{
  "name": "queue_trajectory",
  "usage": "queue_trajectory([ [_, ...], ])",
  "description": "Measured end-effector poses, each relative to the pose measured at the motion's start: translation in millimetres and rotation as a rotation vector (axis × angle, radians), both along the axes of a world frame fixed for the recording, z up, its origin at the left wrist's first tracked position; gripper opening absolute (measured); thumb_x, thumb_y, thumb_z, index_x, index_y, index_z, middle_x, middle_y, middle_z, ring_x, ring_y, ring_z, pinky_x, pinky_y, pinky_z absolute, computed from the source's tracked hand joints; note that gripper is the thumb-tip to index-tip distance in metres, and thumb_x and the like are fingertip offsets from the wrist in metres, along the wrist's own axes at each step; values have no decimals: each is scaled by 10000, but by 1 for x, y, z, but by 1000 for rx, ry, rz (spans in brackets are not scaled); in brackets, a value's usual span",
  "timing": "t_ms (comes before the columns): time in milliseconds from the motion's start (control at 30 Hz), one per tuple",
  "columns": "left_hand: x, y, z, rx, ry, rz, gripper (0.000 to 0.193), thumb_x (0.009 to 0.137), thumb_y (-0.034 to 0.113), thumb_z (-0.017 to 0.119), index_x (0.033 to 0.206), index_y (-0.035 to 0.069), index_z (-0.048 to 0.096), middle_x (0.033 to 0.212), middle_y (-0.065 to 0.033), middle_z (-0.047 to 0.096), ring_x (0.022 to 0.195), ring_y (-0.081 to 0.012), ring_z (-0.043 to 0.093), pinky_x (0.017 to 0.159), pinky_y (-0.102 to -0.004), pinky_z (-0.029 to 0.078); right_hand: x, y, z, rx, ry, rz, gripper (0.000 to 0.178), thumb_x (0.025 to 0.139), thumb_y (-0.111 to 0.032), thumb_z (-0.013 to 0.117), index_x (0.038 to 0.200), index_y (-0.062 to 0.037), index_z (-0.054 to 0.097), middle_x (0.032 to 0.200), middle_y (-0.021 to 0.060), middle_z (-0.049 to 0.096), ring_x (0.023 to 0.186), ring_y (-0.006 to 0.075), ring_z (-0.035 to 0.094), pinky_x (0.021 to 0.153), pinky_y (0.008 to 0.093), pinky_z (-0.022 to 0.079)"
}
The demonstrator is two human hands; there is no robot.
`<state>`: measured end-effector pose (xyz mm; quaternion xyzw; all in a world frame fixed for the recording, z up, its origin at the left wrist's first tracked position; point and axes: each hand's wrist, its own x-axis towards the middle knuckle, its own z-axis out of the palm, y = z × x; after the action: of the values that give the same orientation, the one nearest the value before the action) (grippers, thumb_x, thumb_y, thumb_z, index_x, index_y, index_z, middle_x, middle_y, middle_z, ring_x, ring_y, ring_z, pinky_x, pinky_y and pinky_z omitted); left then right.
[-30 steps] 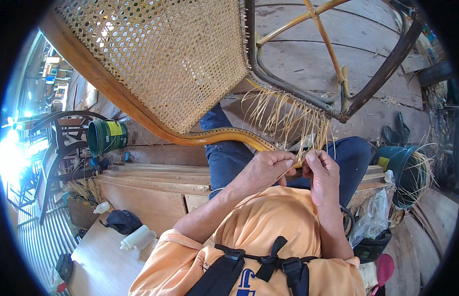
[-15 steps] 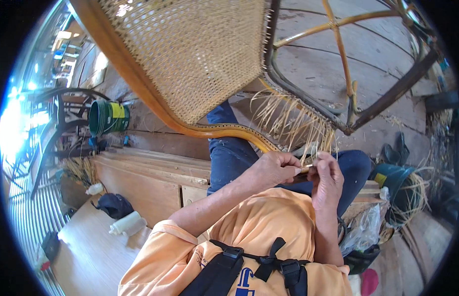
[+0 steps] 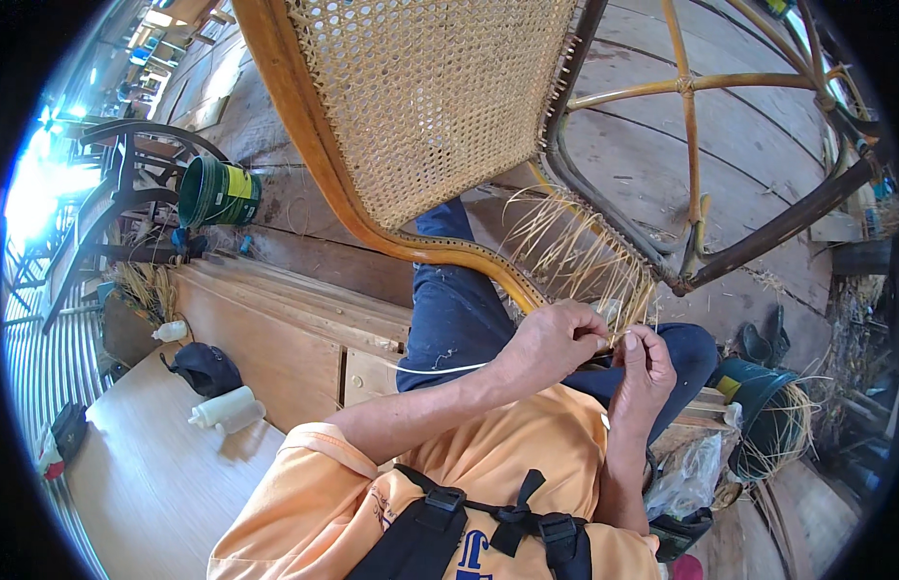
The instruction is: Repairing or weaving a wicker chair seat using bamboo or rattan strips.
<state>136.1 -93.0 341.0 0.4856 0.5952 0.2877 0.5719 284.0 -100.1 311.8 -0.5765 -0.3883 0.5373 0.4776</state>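
Observation:
A rattan chair lies tipped in front of me, with a glossy orange-brown frame point(image 3: 473, 255) pierced by small holes and a woven cane panel point(image 3: 440, 106). Loose cane ends point(image 3: 575, 246) fray out along its dark lower rail point(image 3: 614, 227). At the near end of the frame, my left hand point(image 3: 562, 338) is closed in a pinch beside the fringe. Close against it, my right hand point(image 3: 645, 365) pinches at the same spot with thumb and fingers. A pale cane strand point(image 3: 440, 370) runs out left past my left forearm; the fingertips hide where it meets the frame.
Wooden planks point(image 3: 285, 304) and a pale tabletop point(image 3: 130, 474) lie at left, with a dark cap point(image 3: 206, 369) and plastic bottles point(image 3: 222, 411). A green bucket point(image 3: 219, 191) stands beyond. At right, another bucket point(image 3: 759, 396) holds cane strands beside a clear plastic bag point(image 3: 686, 474).
The view has shifted, so the chair appears farther right. My hands have drawn together at the frame's end, and a pale strand now shows left of my left forearm.

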Motion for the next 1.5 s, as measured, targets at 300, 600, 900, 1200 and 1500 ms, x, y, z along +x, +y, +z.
queue_trajectory([
  [300,15,-2,-2,-43,-123,89,175,785,130,602,850,-32,616,713,-147,599,622,-166,565,593,-283,451,5,-3,-1,87,-120,-20,73,860,-70,570,847,0,558,774,-14,535,678,51,449,622,189,393],
  [600,37,-3,-4,58,-22,-4,171,827,127,585,888,-31,614,721,-49,610,650,-72,539,581,-230,452,15,-3,-4,477,-611,-127,131,751,42,605,837,-32,539,761,104,531,661,228,522,613,290,439],
  [900,27,12,-29,126,205,-22,137,809,114,592,868,-8,611,657,-28,570,598,-68,512,546,-225,435,114,-2,-28,60,-520,-414,114,812,-114,604,743,-27,577,683,110,570,609,247,545,599,327,438],
  [1200,15,20,-37,-2,9,119,27,808,43,586,806,17,586,641,42,520,574,-13,435,521,-167,356,348,-50,-111,-403,-1644,-281,194,816,-155,524,990,-78,564,952,135,566,867,354,561,751,440,447],
  [1500,33,25,-41,-86,82,77,32,824,58,569,825,25,569,641,28,520,546,-34,455,504,-174,368,381,-50,-138,-629,-1480,-161,245,837,-291,499,860,-58,571,902,170,572,862,373,574,706,466,465],
])
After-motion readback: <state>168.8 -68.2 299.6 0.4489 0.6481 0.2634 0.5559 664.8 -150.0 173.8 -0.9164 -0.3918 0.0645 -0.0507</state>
